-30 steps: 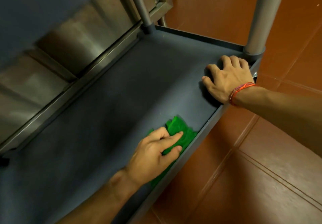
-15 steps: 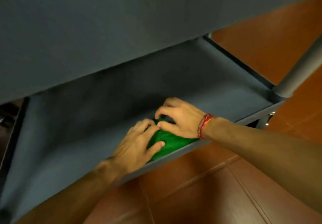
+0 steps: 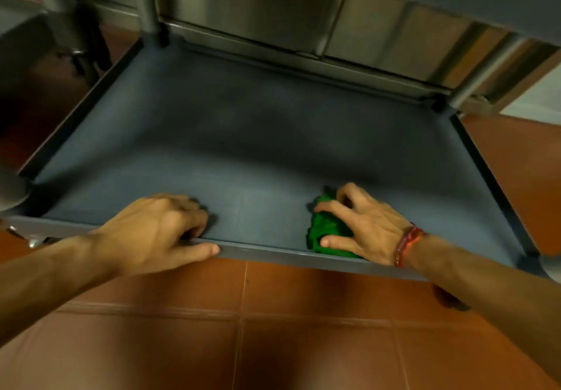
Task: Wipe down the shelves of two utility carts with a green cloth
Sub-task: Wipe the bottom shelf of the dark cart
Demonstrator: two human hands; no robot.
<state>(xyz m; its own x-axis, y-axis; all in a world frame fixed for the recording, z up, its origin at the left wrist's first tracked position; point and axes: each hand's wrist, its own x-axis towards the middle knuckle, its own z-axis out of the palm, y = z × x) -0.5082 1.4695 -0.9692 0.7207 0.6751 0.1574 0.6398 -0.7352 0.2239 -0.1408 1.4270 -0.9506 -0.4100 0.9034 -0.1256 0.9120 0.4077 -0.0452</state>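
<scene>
Green cloth sits bunched at the front-right of the lower shelf, just inside the front rim. Right hand lies on it, fingers spread, pressing down. Left hand clamps the rim as a brace, fingers curled inside, thumb along the outer lip. Step: wiping this shelf. Next, likely: sweep left and toward the back, keeping pressure even.

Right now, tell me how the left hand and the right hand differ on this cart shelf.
The left hand grips the front rim of the shelf; the right hand presses spread fingers on the green cloth. The right wrist wears a red bracelet; the left wrist is bare. Both are at the near edge of the same shelf.
</scene>
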